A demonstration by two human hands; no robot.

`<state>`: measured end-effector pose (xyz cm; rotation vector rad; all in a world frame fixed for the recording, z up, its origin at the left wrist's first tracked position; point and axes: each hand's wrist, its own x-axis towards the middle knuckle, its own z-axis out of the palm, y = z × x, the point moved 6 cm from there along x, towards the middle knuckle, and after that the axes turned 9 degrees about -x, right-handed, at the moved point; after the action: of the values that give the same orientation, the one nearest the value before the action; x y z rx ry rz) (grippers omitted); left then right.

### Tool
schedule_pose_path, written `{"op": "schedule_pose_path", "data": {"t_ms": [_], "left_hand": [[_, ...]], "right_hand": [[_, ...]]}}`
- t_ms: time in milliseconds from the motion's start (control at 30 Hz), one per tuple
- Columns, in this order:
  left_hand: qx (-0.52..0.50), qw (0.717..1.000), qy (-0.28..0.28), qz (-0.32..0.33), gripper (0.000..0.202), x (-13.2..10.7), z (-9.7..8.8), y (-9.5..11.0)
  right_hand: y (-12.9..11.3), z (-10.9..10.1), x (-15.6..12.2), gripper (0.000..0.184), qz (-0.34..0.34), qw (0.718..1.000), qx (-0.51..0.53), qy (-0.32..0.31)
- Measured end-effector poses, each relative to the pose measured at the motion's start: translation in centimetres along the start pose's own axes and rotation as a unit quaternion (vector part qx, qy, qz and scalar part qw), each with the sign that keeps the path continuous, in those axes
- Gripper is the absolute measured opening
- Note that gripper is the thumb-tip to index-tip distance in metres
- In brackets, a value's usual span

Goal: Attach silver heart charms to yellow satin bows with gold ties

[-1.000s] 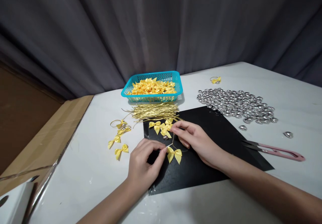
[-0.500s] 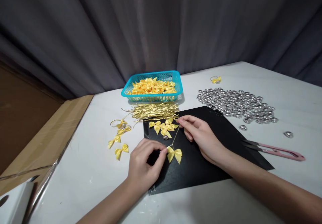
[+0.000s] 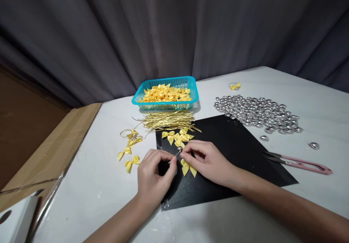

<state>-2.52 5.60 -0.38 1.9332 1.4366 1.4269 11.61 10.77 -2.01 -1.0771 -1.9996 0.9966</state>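
My left hand [image 3: 153, 174] and my right hand [image 3: 208, 161] meet over a black sheet [image 3: 234, 152] on the white table. Both pinch with closed fingers at a small yellow ribbon bow [image 3: 188, 168] and the thin gold wire tie [image 3: 174, 158] that runs from it. The left fingertips hold the wire's end; the right fingertips press at the bow's knot. Just behind the hands lie a few more yellow bows [image 3: 177, 136] on the sheet's far corner.
A teal basket [image 3: 191, 84] of yellow bows stands at the back, a bundle of gold wire ties [image 3: 166, 120] before it. Loose bows [image 3: 128, 151] lie left. A pile of silver beads [image 3: 256, 114] and pink snips [image 3: 302, 163] lie right. A cardboard box [image 3: 51, 152] borders the left edge.
My right hand has come back toward me from the far bows to the bow's knot, close to the left hand. The wire, stretched between the hands before, is now short.
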Motion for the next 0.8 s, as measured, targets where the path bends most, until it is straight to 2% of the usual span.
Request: {"op": "schedule_pose_path", "data": {"t_ms": [100,200,567,800], "left_hand": [[0.004,1.000,0.005,-0.008,0.014,0.0,-0.1,0.1],[0.006,1.000,0.004,-0.024,0.015,0.0,-0.2,0.0],[0.007,0.999,0.011,-0.051,0.015,0.1,-0.2,-0.7],[0.003,0.998,0.012,-0.058,0.015,-0.1,-0.3,-0.6]], "right_hand": [[-0.3,-0.3,0.0,0.017,-0.022,1.000,-0.008,0.009],[-0.3,-1.0,0.0,0.018,-0.021,0.999,0.001,0.046],[0.9,-3.7,-0.2,0.028,0.053,0.970,0.088,0.219],[2.5,-4.0,0.1,0.023,0.103,0.959,0.111,0.241]]}}
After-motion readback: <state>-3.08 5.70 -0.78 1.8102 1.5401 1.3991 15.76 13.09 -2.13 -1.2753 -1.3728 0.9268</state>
